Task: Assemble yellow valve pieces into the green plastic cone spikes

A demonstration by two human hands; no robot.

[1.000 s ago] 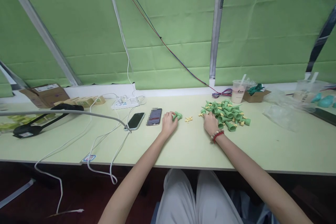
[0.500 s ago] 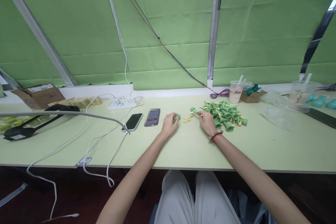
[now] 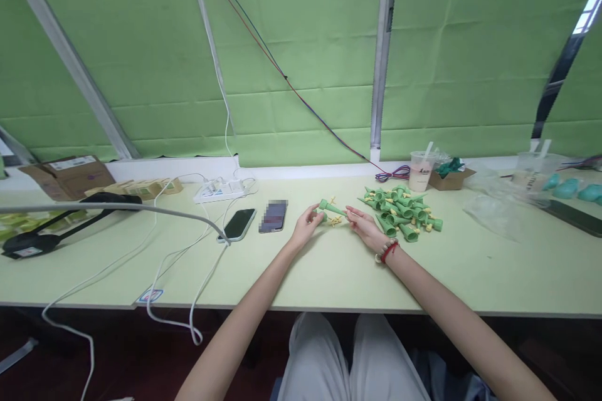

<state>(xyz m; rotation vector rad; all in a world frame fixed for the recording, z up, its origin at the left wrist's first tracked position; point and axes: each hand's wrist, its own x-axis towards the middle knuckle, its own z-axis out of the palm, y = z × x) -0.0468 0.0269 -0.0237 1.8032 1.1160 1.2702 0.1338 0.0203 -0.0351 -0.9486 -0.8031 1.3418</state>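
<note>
**Two hands meet over a green cone at a cluttered table**

A long pale green table [image 3: 329,276] runs beneath a wall of green fabric blinds [image 3: 301,62], split by grey metal struts, with thin red and blue wires slanting across them. On the left of the table lie a cardboard box [image 3: 68,174], a black device [image 3: 56,225], a white power strip [image 3: 219,190] with looping white cables, and two phones [image 3: 256,220] side by side. On the right sit a heap of green cones [image 3: 402,213], a plastic cup [image 3: 420,170] with a straw, a small open carton [image 3: 449,177] and crumpled clear plastic bags [image 3: 498,207].

Both forearms reach forward from the near edge, converging at the table's middle, just left of the heap. The left hand [image 3: 305,229] is curled, its fingers closed on the wide end of a single green cone [image 3: 332,207], which lies roughly level above the table. The right hand [image 3: 367,229], with a red and white bracelet [image 3: 386,250] at the wrist, pinches the cone's narrow tip with its fingertips. Small yellow pieces [image 3: 335,220] lie on the table below the cone; what the left palm may hide besides cannot be told
</note>
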